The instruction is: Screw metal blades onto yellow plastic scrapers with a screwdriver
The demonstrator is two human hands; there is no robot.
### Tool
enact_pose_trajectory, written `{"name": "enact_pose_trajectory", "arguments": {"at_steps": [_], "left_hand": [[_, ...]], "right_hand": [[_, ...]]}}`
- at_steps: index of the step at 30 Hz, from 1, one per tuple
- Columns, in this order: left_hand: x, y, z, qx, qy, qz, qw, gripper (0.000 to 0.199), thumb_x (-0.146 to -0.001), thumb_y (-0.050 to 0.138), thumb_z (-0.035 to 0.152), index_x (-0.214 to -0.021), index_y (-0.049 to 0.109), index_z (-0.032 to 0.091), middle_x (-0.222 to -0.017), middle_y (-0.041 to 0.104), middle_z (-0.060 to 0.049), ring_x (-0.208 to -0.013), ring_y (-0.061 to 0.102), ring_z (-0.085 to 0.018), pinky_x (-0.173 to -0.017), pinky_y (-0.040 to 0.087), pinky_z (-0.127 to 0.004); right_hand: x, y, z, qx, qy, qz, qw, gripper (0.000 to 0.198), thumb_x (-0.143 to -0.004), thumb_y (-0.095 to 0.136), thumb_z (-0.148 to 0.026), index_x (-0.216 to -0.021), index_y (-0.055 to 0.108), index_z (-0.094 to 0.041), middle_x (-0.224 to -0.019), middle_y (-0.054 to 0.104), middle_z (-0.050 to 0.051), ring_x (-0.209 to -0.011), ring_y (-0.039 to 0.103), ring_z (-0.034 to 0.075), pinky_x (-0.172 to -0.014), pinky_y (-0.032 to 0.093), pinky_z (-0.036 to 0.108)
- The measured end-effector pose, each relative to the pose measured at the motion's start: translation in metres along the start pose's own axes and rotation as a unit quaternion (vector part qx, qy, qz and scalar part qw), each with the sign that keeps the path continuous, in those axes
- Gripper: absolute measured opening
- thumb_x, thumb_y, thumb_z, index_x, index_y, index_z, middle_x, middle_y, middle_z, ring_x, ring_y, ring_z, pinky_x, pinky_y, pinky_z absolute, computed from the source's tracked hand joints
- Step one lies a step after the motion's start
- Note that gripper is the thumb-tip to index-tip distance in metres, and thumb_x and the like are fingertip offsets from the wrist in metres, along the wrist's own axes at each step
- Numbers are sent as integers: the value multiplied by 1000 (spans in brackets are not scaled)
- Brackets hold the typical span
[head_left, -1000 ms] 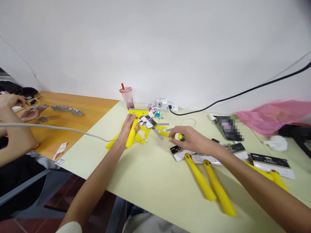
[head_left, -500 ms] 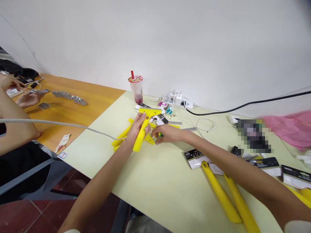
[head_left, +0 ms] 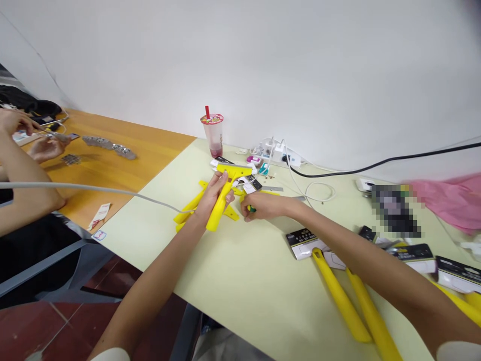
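Observation:
My left hand is closed round the handle of a yellow scraper. Its wide head, with a grey blade along the top edge, points away from me. To the right, my right hand is curled shut on a small green-handled tool; most of that tool is hidden by the fingers. Under and beside my left hand lie more yellow scrapers. Beyond my right hand are flat grey metal blades and a black-and-white card.
A cup with a red straw stands near the wall beside a power strip with cables. Carded yellow-handled tools lie at right, near a pink cloth. A grey cable crosses at left, where another person's hands work.
My right hand has drawn slightly right, away from the scraper head, and its fingers have curled in more. My left hand keeps its grip on the scraper. The view has shifted slightly.

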State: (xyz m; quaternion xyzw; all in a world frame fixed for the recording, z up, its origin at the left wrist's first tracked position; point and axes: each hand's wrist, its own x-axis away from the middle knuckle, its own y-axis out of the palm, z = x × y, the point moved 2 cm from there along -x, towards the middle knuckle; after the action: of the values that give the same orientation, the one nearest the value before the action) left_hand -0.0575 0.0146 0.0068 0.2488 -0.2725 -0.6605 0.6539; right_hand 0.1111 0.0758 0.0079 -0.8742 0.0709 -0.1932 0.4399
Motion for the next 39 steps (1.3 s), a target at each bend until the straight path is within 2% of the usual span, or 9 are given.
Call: {"name": "enact_pose_trajectory", "arguments": {"at_steps": [7,15,19,22,27,33,39], "left_hand": [[2,4,-8,-18,-23,-5,1000,51,-79,94,39,-97,49,23,-86,65,8,-44,52,-1,-44,40,-15],[14,19,-26,-83,-72,-18,994,54,-79,92,47,-98,46,24,-83,61,8,-44,56,-4,-40,37,-17],[12,15,-36,-95,-88,-26,991,55,-79,92,47,-102,48,23,-86,64,7,-43,56,-4,-43,41,-18],[10,11,-42,-95,-96,-26,991,54,-81,91,45,-103,47,23,-89,65,6,-44,57,-4,-44,41,-17],[15,13,-47,-129,-119,-28,984,48,-86,86,48,-101,48,23,-85,63,6,-45,57,-4,-43,39,-17],[23,18,-58,-136,-155,-48,977,45,-88,84,48,-105,51,22,-90,64,5,-44,56,-3,-46,42,-17],[29,19,-67,-165,-192,-87,964,40,-95,77,49,-115,53,23,-88,66,3,-44,57,-5,-47,40,-17]], "right_hand": [[50,9,-17,26,45,25,998,6,-96,64,-18,-97,70,-17,-109,70,10,-95,64,22,-82,44,29],[77,19,-26,33,80,43,995,11,-97,58,-15,-98,68,-18,-100,73,9,-89,64,22,-75,42,29],[86,22,-24,28,69,59,995,13,-97,57,-15,-101,69,-18,-102,73,10,-87,64,22,-75,43,30],[99,17,-19,15,45,81,996,16,-99,56,-17,-104,71,-18,-108,73,11,-91,66,23,-78,45,31],[128,-11,-14,-21,45,176,983,24,-105,53,-33,-111,74,-22,-114,77,8,-99,70,24,-85,47,34],[145,-28,-10,-20,83,231,969,25,-104,56,-40,-107,74,-24,-103,80,4,-70,64,17,-69,41,31],[140,-25,-12,-25,58,274,960,19,-102,62,-36,-101,75,-23,-95,79,1,-64,58,13,-68,38,28]]}}
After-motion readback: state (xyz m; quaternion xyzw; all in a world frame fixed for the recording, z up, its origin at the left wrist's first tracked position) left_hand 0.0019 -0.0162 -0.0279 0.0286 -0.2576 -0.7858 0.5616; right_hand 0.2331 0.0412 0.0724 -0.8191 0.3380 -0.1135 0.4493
